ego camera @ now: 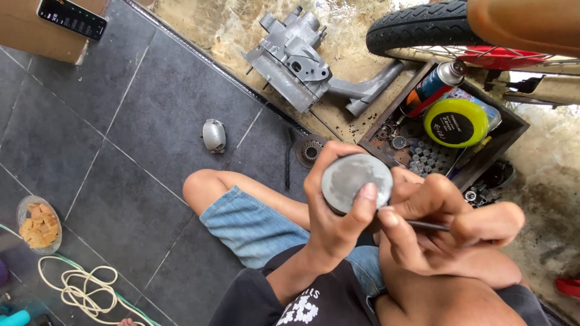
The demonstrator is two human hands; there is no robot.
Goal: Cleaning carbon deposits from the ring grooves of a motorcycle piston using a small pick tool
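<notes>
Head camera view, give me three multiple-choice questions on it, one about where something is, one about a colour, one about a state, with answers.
1. Where does the spray can lie?
A. In the wooden box
B. On the dark tiles
C. In the person's lap

2. What colour is the round tin's lid?
A. Red
B. Yellow-green
C. White

3. What is the left hand doing?
A. Resting open on the knee
B. Gripping the round grey metal part
C. Holding the hose

Answers: 1 A, the can leans inside the box beside the tin. 2 B, the lid is bright yellow-green with a dark centre. 3 B, the fingers wrap round the part while the right hand puts a thin tool to it.
</notes>
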